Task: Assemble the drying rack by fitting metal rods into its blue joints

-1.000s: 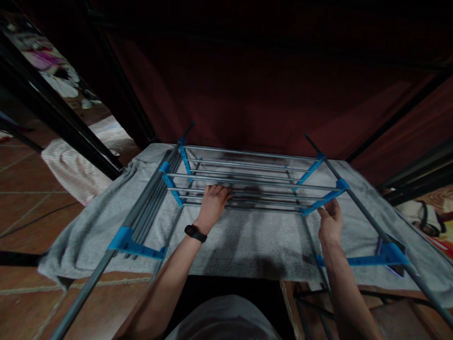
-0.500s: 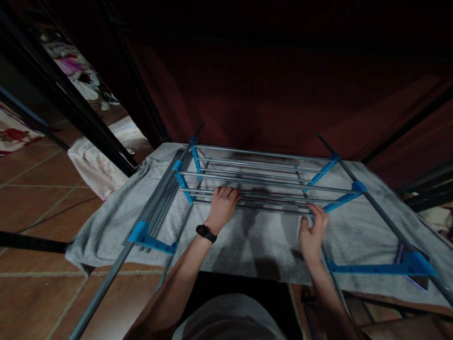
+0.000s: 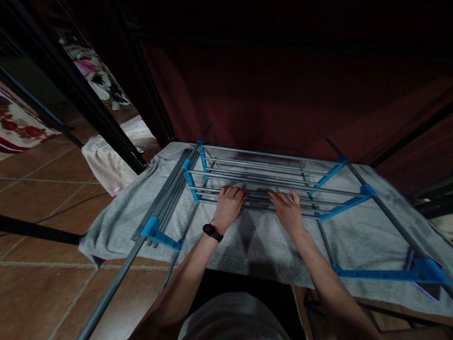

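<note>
A folding drying rack [image 3: 269, 175] of grey metal rods and blue plastic joints stands before me, with a grey towel [image 3: 255, 236] draped beneath its rods. My left hand [image 3: 229, 204], a black watch on its wrist, has its fingers curled over the nearest rods at the rack's middle left. My right hand [image 3: 288, 210] lies beside it on the same rods, fingers stretched forward over them. Both palms face down.
A dark red curtain [image 3: 283, 94] hangs behind the rack. A black frame post [image 3: 88, 108] slants at the left, with a striped cloth [image 3: 106, 163] at its foot on the terracotta tile floor [image 3: 42, 198]. A flowered rug [image 3: 17, 125] lies far left.
My right hand has moved left from the rack's blue right-hand bracket to the middle rods, next to my left hand. The view has shifted left.
</note>
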The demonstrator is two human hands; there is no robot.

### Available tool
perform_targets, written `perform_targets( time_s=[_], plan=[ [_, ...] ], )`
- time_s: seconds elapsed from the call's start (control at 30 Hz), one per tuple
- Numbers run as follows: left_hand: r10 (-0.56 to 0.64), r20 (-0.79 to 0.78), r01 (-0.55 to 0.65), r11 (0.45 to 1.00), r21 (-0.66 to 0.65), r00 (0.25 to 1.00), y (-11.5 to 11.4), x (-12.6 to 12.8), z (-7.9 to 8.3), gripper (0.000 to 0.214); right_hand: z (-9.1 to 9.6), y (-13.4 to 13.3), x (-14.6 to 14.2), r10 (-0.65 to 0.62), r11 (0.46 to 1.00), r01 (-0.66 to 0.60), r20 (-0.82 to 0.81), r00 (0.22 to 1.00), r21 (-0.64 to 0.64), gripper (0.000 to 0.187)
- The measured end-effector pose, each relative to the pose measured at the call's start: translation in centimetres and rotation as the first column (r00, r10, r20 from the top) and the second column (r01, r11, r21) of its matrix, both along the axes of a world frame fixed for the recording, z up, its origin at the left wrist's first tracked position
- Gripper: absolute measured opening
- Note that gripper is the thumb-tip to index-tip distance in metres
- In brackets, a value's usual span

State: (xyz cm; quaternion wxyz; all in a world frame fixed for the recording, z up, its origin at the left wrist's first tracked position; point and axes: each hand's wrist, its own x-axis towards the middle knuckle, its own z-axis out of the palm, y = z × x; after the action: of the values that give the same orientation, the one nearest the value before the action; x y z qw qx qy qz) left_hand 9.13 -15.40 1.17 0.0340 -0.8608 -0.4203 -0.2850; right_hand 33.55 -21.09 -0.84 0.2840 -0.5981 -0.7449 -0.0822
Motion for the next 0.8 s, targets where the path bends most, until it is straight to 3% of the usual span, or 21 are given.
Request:
perform_targets(
  time_s=[0.1,0.17,0.27,0.3,0.37,0.43,0.47,0.53,0.63,0.8],
  plan=[
    [0.008,0.123,-0.011,1.000,0.022,0.992,-0.8,-0.6,-0.3,0.028,0.2,0.2,0.4,0.019,1.000,-0.019,0.043,0.999,-0.003,0.036],
    [0.076,0.238,-0.084,0.996,0.025,0.968,-1.5,-1.5,-0.9,0.028,0.1,0.3,0.5,0.026,1.000,-0.026,0.049,0.998,0.000,0.035],
    [0.252,0.480,-0.262,0.964,-0.046,0.840,-1.9,-3.3,-2.4,0.021,-0.1,0.2,0.5,0.023,1.000,-0.024,0.054,0.998,0.011,0.035],
    [0.314,0.581,-0.313,0.944,-0.104,0.751,-1.8,-4.0,-3.0,0.019,-0.1,0.2,0.5,0.023,1.000,-0.024,0.055,0.998,0.015,0.035],
    [0.429,0.770,-0.346,0.894,-0.285,0.472,-1.0,-5.3,-4.2,0.020,-0.2,0.2,0.5,0.025,0.999,-0.026,0.055,0.998,0.019,0.036],
    [0.532,0.836,-0.254,0.834,-0.490,0.135,0.1,-6.4,-5.1,0.026,-0.2,0.2,0.5,0.030,0.999,-0.031,0.056,0.998,0.020,0.036],
    [0.572,0.820,-0.186,0.806,-0.561,0.001,0.7,-6.8,-5.5,0.029,-0.1,0.2,0.5,0.032,0.999,-0.033,0.057,0.998,0.021,0.037],
    [0.614,0.775,-0.090,0.772,-0.629,-0.149,1.8,-7.3,-5.9,0.032,-0.1,0.2,0.5,0.033,0.999,-0.034,0.062,0.998,0.021,0.037],
    [0.606,0.773,-0.091,0.773,-0.627,-0.187,3.1,-7.9,-5.9,0.025,0.0,0.2,0.5,0.030,0.999,-0.032,0.073,0.997,0.018,0.036],
    [0.551,0.828,-0.295,0.779,-0.554,-0.102,4.0,-8.5,-5.3,0.020,-0.2,0.3,0.6,0.031,0.999,-0.033,0.083,0.996,0.021,0.036]
  ],
)
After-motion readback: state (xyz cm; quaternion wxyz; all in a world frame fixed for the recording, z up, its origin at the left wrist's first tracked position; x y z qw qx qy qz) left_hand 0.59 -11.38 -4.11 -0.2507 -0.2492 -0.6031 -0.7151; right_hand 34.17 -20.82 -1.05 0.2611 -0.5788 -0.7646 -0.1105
